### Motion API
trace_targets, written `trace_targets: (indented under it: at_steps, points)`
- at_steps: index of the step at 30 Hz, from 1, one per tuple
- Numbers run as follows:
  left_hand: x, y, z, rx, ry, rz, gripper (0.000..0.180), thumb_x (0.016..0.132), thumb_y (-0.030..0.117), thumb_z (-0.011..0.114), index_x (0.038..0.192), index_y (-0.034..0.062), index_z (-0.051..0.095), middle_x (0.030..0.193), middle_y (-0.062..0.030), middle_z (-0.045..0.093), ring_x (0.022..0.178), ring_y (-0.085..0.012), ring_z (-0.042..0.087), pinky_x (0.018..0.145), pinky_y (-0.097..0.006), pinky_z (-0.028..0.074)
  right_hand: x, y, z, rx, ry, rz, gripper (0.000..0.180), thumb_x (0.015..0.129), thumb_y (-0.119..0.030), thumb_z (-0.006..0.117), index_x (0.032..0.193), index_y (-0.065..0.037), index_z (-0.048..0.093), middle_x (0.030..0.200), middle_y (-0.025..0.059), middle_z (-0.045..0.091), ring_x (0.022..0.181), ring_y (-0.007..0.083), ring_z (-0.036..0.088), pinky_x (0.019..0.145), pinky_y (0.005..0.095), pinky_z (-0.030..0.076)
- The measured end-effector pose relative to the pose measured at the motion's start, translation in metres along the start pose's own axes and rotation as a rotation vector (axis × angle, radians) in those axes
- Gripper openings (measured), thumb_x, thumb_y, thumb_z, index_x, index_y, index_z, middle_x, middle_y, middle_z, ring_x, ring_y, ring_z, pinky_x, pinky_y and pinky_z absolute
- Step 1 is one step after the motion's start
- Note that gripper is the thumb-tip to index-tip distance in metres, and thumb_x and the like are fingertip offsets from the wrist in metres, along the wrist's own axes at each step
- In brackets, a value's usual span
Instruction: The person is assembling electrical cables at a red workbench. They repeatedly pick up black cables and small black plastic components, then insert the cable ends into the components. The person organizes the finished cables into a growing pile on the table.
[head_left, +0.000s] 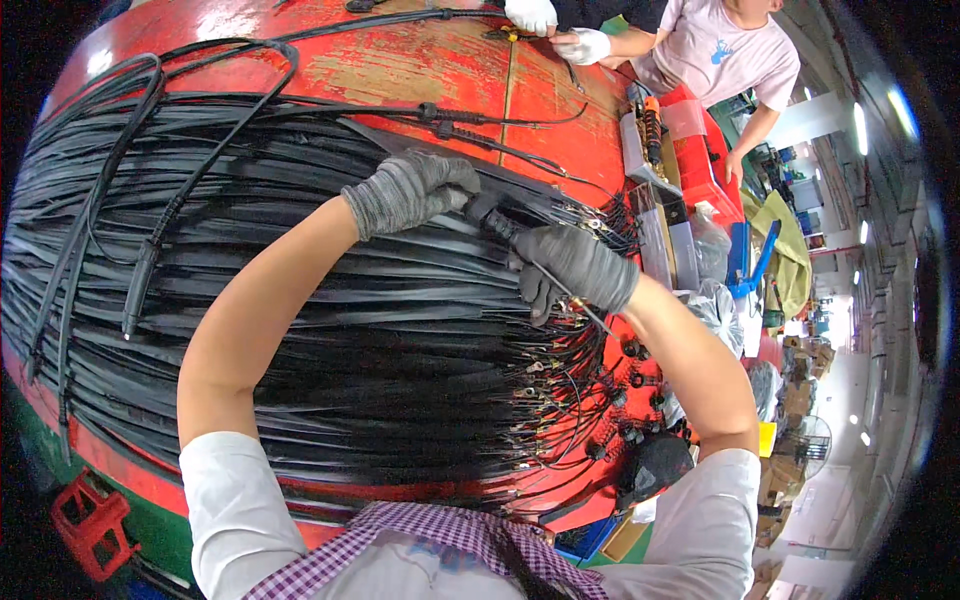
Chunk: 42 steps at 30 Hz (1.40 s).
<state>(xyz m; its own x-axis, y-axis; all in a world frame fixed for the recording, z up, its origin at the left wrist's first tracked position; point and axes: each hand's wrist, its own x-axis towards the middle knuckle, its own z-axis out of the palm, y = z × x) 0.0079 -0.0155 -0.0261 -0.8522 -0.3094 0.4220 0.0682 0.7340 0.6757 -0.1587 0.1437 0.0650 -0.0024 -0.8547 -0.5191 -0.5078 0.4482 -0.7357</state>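
My left hand (412, 192), in a grey knit glove, is closed with its fingertips at one end of a short black cable fitting (494, 219). My right hand (575, 268), gloved alike, wraps round the fitting's other end, and a thin dark wire runs out from under its fingers. Both hands are above a broad bed of flat black cables (400, 400) laid side by side. To the right of it, the cables' thin wire ends (545, 400) spread out, with small brass-coloured metal tips. The fitting's ends are hidden by the gloves.
The cables lie on a worn red table (400, 75). A looped black cable (145, 285) with a thick plug rests on top at left. Across the table, a co-worker's white-gloved hands (583, 46) work at a cable. Red bins (715, 175) stand at the far right; a red plastic stool (92, 525) is lower left.
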Motion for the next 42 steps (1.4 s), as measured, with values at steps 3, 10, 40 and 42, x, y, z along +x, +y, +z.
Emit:
trace_targets:
  at_steps: [3, 10, 40, 42]
  points:
    - [-0.004, -0.005, -0.004, -0.125, 0.006, -0.051, 0.02, 0.077, 0.01, 0.056, 0.097, 0.0061, 0.057, 0.09, -0.0108, 0.061, 0.086, -0.025, 0.058, 0.079, -0.033, 0.045, 0.008, -0.01, -0.011, 0.562, -0.208, 0.209, 0.034, 0.086, -0.034, 0.049, 0.087, 0.0, 0.055, 0.057, 0.0108, 0.058, 0.042, 0.0193, 0.056, 0.04, 0.0318, 0.05]
    - [-0.003, -0.024, -0.021, 0.342, -0.158, -0.025, 0.025, 0.081, 0.025, 0.052, 0.103, 0.0148, 0.058, 0.095, -0.0088, 0.061, 0.089, -0.0288, 0.056, 0.081, -0.039, 0.043, 0.002, -0.005, -0.016, 0.184, 0.007, 0.128, 0.036, 0.082, -0.034, 0.053, 0.094, 0.001, 0.054, 0.076, 0.0164, 0.061, 0.06, 0.0238, 0.061, 0.054, 0.0344, 0.052]
    - [-0.005, -0.015, -0.015, 0.337, -0.02, -0.043, 0.033, 0.071, 0.014, 0.062, 0.103, 0.01, 0.054, 0.099, -0.0113, 0.058, 0.096, -0.0275, 0.054, 0.088, -0.039, 0.039, 0.013, 0.0, 0.012, -1.18, 0.416, -0.177, 0.033, 0.08, -0.036, 0.052, 0.082, -0.005, 0.062, 0.076, 0.0165, 0.061, 0.073, 0.0325, 0.058, 0.065, 0.0416, 0.045]
    - [0.003, 0.005, -0.002, 0.537, 0.027, 0.097, 0.036, 0.069, 0.018, 0.062, 0.104, 0.0114, 0.054, 0.1, -0.0113, 0.057, 0.097, -0.0272, 0.053, 0.091, -0.041, 0.036, 0.009, 0.004, 0.007, -1.115, 0.38, -0.126, 0.032, 0.08, -0.036, 0.052, 0.084, -0.006, 0.062, 0.077, 0.015, 0.061, 0.074, 0.032, 0.058, 0.067, 0.0421, 0.045]
